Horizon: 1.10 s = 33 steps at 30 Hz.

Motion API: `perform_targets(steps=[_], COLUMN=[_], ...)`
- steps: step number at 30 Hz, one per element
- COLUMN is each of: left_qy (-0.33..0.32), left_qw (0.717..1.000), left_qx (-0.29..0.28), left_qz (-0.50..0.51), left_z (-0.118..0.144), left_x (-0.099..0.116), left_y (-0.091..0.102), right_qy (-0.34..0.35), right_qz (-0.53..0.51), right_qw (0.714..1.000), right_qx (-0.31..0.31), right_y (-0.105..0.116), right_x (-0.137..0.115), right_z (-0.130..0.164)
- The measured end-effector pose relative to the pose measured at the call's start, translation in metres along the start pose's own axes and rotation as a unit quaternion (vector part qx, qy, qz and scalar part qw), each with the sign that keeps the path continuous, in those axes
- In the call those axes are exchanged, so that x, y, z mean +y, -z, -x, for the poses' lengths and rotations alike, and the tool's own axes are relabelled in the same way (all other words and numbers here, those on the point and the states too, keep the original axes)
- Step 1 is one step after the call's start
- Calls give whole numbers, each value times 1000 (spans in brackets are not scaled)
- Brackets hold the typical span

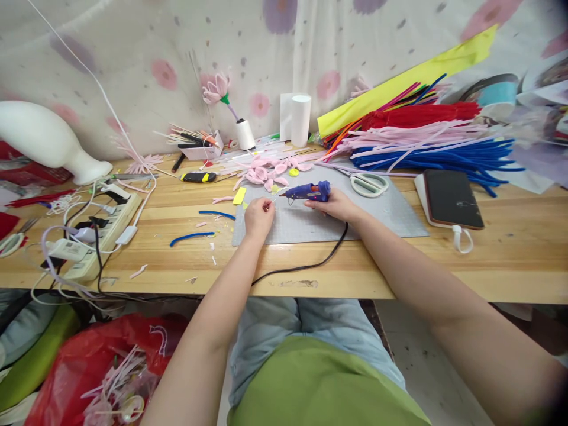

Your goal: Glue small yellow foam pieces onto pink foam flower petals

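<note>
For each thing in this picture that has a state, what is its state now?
Blue hot glue gun: held in right hand, nozzle toward left hand.
Small pale piece: pinched by left hand.
Black phone: screen dark.
White-handled scissors: lying flat.
White power strip: plugs in.

glue gun: blue body, black cord, lying near-level on grey mat, nozzle pointing left, held at grip end | small piece: thin, pale, pinched at fingertips, just beside nozzle tip, over mat's left part; too small to ID
</note>
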<state>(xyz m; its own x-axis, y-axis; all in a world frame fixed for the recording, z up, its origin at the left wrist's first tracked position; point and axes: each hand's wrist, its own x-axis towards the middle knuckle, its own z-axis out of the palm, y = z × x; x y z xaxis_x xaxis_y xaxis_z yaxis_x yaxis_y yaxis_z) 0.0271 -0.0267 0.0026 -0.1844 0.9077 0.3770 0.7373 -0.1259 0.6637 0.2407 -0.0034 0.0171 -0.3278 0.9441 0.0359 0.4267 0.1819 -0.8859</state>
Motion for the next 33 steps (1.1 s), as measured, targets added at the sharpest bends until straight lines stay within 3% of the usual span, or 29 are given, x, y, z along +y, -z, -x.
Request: perform_targets(steps=[6,33], left_qy=[-4,-22], left_qw=[1000,1000], left_qx=[5,-2], left_qz=[-9,-18], left_z=[0,1], left_x=[0,-1], left_y=[-1,-1], right_qy=[55,50], right_qz=[62,76], right_qw=[996,996], right_qx=[17,18], right_y=[-7,-8], right_x=[-1,0], right_z=[-2,-2])
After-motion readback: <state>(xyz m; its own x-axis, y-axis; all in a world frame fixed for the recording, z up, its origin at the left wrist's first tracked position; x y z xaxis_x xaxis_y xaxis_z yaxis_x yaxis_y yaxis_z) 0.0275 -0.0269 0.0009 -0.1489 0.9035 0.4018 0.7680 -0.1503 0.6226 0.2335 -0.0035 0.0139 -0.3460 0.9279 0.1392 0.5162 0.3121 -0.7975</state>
